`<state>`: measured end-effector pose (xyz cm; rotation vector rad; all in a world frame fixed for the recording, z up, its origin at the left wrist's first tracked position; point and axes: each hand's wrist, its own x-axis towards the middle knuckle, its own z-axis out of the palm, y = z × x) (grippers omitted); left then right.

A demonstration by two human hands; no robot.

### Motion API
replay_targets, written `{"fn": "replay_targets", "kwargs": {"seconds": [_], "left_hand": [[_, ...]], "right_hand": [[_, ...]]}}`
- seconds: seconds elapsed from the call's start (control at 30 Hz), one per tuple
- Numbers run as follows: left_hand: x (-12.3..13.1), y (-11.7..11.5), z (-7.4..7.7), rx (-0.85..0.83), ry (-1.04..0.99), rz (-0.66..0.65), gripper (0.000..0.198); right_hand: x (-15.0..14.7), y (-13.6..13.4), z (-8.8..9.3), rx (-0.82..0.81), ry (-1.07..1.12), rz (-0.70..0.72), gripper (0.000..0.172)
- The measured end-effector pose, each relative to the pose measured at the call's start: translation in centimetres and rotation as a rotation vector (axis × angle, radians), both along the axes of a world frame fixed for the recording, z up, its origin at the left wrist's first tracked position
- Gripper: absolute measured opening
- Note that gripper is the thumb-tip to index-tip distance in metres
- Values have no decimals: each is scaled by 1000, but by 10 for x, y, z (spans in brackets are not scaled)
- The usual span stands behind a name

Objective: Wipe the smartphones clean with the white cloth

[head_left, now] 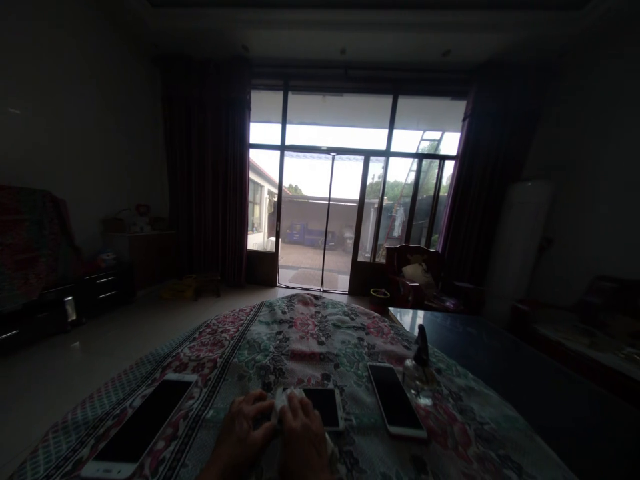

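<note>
A smartphone with a white frame and dark screen lies sideways on the flowered tablecloth. My right hand is over its left half, fingers bent down on a crumpled white tissue against the screen. My left hand is curled at the phone's left end, fingertips close to the tissue; the hands and tissue hide that end. To the left lies a larger white smartphone, screen dark. Another white smartphone lies to the right, beside a clear spray bottle with a black nozzle.
The round table's patterned cloth stretches ahead of me. A dark glossy table adjoins on the right. Beyond stand a wooden chair and a glass door onto a bright yard. The room is dim.
</note>
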<state>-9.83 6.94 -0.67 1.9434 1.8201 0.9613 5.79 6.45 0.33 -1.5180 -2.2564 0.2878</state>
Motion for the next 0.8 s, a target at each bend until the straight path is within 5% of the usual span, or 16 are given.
{"fn": "replay_targets", "kwargs": {"seconds": [0.47,0.8], "left_hand": [[-3,3,-8,15,8,-14,37],[-4,2,-8,50,16,-9,36]], "right_hand": [[59,27,20,84,-26,-329,48],[14,1,10,65,70,-21,33]]}}
